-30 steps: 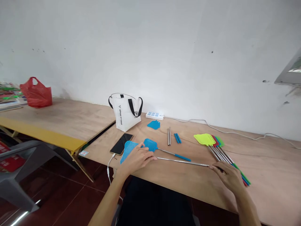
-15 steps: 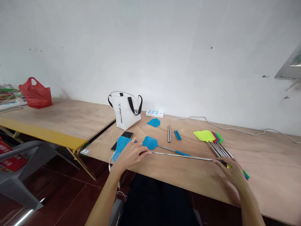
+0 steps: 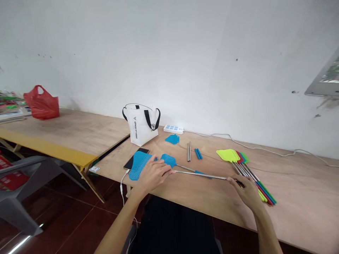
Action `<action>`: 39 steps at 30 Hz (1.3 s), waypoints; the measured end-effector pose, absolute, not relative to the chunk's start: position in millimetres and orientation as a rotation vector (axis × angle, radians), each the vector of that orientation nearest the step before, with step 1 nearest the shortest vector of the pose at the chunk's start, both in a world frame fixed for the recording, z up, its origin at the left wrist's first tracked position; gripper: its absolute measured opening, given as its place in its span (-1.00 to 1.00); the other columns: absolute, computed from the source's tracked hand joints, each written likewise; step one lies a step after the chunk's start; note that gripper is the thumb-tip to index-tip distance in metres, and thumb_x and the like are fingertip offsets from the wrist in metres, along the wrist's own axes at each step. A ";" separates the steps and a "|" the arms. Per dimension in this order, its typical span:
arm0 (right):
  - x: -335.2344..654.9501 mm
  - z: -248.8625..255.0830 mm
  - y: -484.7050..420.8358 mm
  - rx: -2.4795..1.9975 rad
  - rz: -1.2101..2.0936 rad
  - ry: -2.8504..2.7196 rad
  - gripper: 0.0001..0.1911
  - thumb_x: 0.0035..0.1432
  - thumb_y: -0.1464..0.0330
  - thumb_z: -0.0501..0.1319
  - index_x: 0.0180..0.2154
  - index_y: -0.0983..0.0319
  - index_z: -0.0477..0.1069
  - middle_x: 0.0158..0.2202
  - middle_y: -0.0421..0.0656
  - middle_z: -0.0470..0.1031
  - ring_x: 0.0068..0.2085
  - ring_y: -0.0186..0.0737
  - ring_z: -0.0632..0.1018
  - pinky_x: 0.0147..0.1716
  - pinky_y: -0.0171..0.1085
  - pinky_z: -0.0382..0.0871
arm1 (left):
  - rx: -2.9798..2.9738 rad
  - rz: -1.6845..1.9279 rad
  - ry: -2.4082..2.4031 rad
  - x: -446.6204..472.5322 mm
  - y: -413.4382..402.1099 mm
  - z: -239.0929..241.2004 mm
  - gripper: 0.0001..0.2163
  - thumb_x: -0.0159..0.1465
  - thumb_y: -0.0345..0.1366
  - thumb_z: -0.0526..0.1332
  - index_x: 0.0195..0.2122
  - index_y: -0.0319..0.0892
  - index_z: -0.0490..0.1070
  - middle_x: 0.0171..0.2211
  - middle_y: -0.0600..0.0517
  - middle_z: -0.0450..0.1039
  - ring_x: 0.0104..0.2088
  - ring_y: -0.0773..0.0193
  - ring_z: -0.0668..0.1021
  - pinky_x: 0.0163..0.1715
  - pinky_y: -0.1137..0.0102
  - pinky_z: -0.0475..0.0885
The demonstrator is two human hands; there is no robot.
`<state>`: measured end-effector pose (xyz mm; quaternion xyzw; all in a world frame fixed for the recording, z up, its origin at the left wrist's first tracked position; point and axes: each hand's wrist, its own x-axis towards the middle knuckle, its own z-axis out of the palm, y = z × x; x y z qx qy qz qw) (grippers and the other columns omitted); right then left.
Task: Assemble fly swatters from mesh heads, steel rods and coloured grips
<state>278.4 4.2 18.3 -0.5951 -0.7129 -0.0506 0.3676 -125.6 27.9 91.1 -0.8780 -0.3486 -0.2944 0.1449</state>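
A fly swatter with a blue mesh head (image 3: 138,165) and a thin metal telescopic rod (image 3: 201,174) stretches between my hands above the table's front. My left hand (image 3: 156,173) is closed round it near the head. My right hand (image 3: 245,187) grips the other end of the rod, and its fingers hide the handle. Behind the rod lies a second blue fly swatter (image 3: 168,160) with a blue grip. Right of my right hand, a fanned stack of fly swatters (image 3: 228,155) in yellow, red, blue and green rests on the wood.
Two metal tubes (image 3: 189,151), two blue grips (image 3: 198,153) and loose blue swatter heads (image 3: 172,139) lie farther back. A white bag (image 3: 143,127), a power strip (image 3: 173,129) and a phone (image 3: 129,162) with a cable are on the table (image 3: 299,197). A red bag (image 3: 43,104) stands on the left table.
My right hand has moved left, closer to my left hand, and the bare rod between them looks shorter. More of the stacked swatters' coloured grips shows. The view has shifted slightly.
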 end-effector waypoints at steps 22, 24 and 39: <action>186.8 13.6 7.6 -1.550 -0.064 -1.919 -0.37 0.44 -0.01 -0.16 -0.38 0.14 0.50 -0.40 -0.16 0.61 -0.37 -0.20 0.55 -0.27 -0.24 0.26 | -2.514 -0.803 -0.960 -99.0 35.6 68.7 -0.63 0.52 -0.17 0.05 -0.41 -0.14 0.44 -0.48 0.10 0.54 -0.38 0.26 0.49 -0.06 0.22 0.18; 188.5 11.9 6.8 -1.574 -0.040 -1.907 -0.36 0.43 -0.04 -0.17 -0.38 0.14 0.50 -0.40 -0.16 0.61 -0.36 -0.20 0.55 -0.25 -0.24 0.24 | -2.509 -0.809 -0.956 -98.5 35.3 69.4 -0.61 0.53 -0.17 0.03 -0.42 -0.14 0.44 -0.51 0.10 0.53 -0.39 0.25 0.49 -0.07 0.21 0.18; 137.9 20.6 -8.5 -1.539 0.133 -1.899 -0.32 0.37 -0.15 -0.15 -0.46 0.12 0.45 -0.52 -0.21 0.52 -0.40 -0.20 0.50 -0.33 -0.30 0.18 | -2.458 -0.787 -0.804 -65.6 20.4 60.9 -0.64 0.49 -0.20 0.11 -0.48 -0.16 0.35 -0.57 0.10 0.43 -0.42 0.25 0.47 -0.16 0.23 0.20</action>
